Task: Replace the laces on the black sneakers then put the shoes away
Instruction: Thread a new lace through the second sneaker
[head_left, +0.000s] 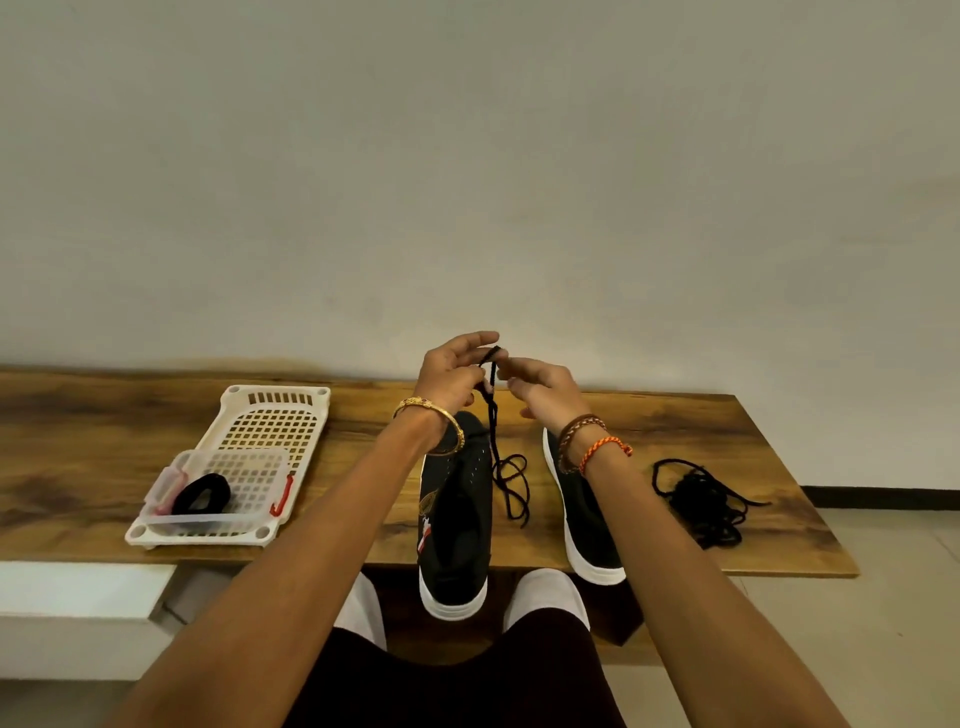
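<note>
Both forearms reach forward and converge above the far edge of the wooden table (675, 415), wrists raised. The left hand (452, 376), a gold bangle (431, 415) on its wrist, curls its fingers around the upper end of a black lace (493, 415), and the right hand (543, 389), wearing braided bracelets (587, 441), pinches the same lace just beside it; where exactly the fingertips meet the lace is hard to make out. The lace hangs down from the hands and coils on the table between the two black sneakers. The left sneaker (457, 519) lies below the left wrist, its toe hidden by that wrist, heel overhanging the near edge. The right sneaker (587, 525) lies under the right forearm, largely covered by it. A loose pile of black laces (701, 504) sits right of the right arm. Left of the left arm a white basket (270, 415) holds a clear box (223, 488) with a dark bundle whose nature is unclear.
</note>
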